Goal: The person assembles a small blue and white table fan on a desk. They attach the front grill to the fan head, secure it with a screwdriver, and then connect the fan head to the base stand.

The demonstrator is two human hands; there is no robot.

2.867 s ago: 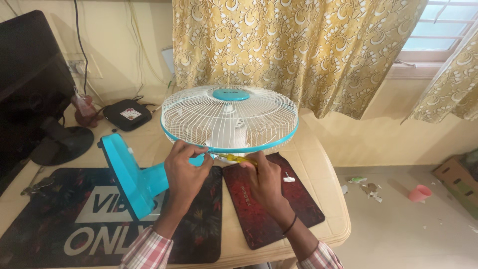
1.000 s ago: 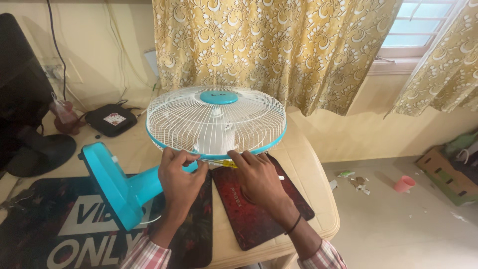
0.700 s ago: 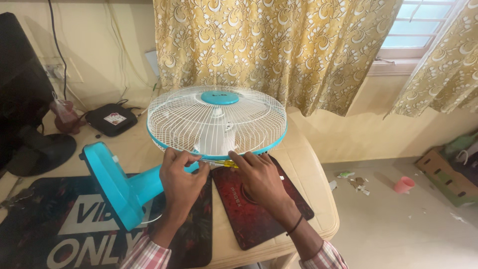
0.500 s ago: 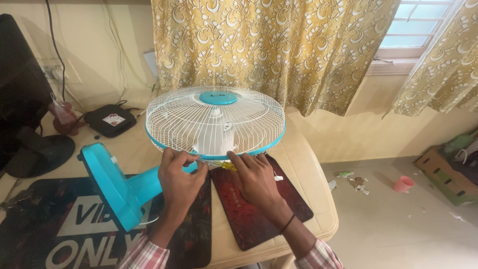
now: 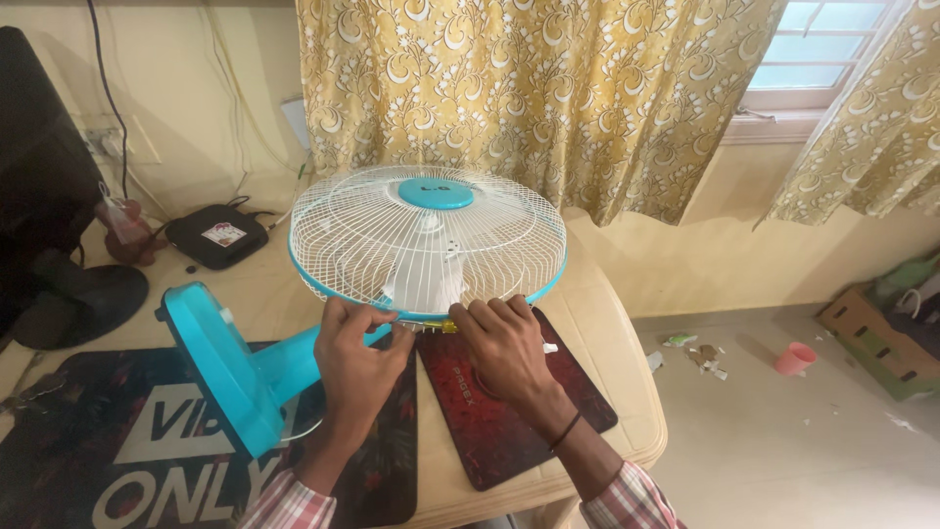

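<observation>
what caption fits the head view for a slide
Both hands, left hand and right hand, work a yellow screwdriver at the fan rim.

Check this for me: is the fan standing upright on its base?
No, the fan lies tipped over on the table, its blue base on edge and the grille facing up.

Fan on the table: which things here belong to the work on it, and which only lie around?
In use:
fan
screwdriver
left hand
right hand

Lying about:
red mat
black box
pink cup
cardboard box
</observation>
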